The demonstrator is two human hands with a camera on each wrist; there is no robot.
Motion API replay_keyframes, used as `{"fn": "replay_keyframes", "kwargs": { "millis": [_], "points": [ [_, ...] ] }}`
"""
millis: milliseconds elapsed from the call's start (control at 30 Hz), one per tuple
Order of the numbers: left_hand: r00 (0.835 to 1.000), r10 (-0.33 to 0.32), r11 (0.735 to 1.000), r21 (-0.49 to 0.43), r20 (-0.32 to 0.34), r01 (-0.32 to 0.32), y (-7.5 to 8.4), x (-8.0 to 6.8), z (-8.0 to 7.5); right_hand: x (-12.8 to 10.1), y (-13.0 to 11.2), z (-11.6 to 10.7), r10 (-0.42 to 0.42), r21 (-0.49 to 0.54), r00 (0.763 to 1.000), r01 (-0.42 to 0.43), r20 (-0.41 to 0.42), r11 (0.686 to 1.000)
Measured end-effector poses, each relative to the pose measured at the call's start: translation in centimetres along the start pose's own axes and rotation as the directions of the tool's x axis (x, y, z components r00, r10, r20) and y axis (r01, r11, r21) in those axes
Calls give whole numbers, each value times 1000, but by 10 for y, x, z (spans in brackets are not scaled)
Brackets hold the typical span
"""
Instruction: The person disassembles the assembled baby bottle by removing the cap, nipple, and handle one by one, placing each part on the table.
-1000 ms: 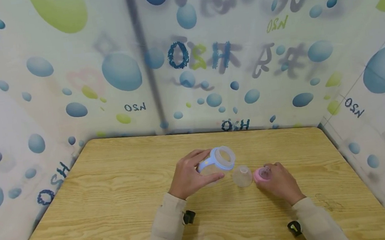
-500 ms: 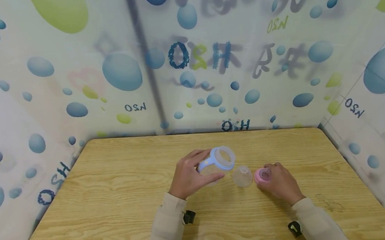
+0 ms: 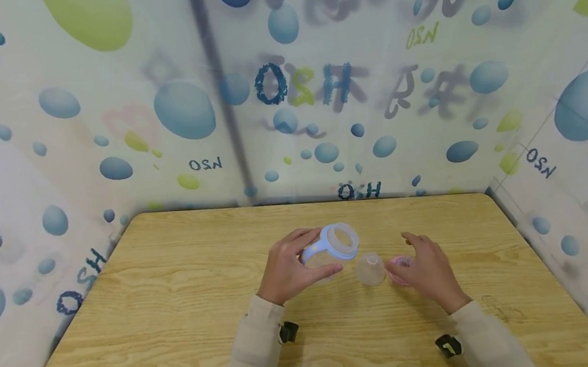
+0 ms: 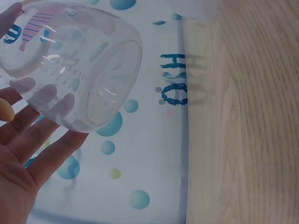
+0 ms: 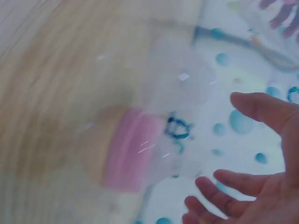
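Note:
My left hand (image 3: 288,271) grips a clear baby bottle (image 4: 77,70) with a printed striped fish and measuring marks. The bottle is tilted above the table, its blue collar (image 3: 327,246) facing up and to the right, thumb and fingers around the body. Just right of it a clear dome-shaped cap (image 3: 370,270) stands on the table. Beside the cap sits a pink collar with a clear teat (image 5: 131,151). My right hand (image 3: 431,271) hovers close over this pink piece, thumb and fingers spread apart and holding nothing; it partly hides the piece in the head view.
The wooden table (image 3: 176,291) stretches out under both hands. White walls (image 3: 290,148) with printed blue and green drops stand behind its far edge and at both sides. A black strap piece (image 3: 288,332) shows at each wrist.
My right hand has let go of the pink teat collar, its fingers opening and lifting slightly. The left hand and bottle stay in place.

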State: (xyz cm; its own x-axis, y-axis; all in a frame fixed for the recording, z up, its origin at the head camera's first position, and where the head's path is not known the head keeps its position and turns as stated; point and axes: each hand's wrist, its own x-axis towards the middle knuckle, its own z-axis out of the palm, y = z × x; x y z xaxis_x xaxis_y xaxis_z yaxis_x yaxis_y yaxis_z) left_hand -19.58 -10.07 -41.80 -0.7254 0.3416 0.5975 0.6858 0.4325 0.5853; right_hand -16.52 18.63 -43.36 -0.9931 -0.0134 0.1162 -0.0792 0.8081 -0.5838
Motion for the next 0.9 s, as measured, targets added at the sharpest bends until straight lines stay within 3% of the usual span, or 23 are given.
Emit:
{"fn": "replay_keyframes", "kwargs": {
  "millis": [100,200,433,633,900],
  "points": [
    [1000,1,1000,-5,-1,-1,0,0,0,-1,-12,0,-45,112,999,45,-6,993],
    [1000,2,1000,-9,-1,-2,-1,0,0,-3,-23,2,-102,251,995,99,-2,963],
    [1000,16,1000,-26,6,-16,-1,0,0,-5,-44,5,-236,529,970,174,53,831],
    [1000,24,999,-46,16,-23,0,0,0,-2,-50,9,-306,591,950,218,52,776],
    [998,57,996,-73,18,-56,1,0,0,1,-53,14,-320,596,945,224,59,771]
  ]
}}
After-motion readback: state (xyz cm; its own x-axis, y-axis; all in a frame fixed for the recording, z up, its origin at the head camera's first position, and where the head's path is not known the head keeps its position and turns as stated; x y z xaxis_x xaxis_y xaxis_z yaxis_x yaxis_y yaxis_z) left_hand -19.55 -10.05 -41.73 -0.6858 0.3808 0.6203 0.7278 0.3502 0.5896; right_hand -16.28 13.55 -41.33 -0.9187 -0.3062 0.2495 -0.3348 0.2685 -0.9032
